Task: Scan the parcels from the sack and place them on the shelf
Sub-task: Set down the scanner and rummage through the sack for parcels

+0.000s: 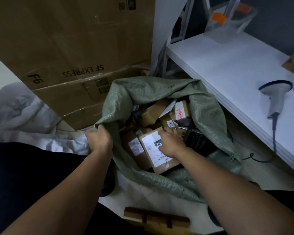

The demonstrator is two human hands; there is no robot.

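Left hand grips sack rim; right hand on labelled parcel, grip unclear. Lift it label-up toward scanner.

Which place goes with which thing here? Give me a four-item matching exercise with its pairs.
Things:
1. scanner
2. left hand
3. right hand
4. big carton

Places:
A. on a labelled box inside the sack
B. lying on the white shelf
C. gripping the sack's rim
D. standing behind the sack

Pairs: 1-B, 2-C, 3-A, 4-D.
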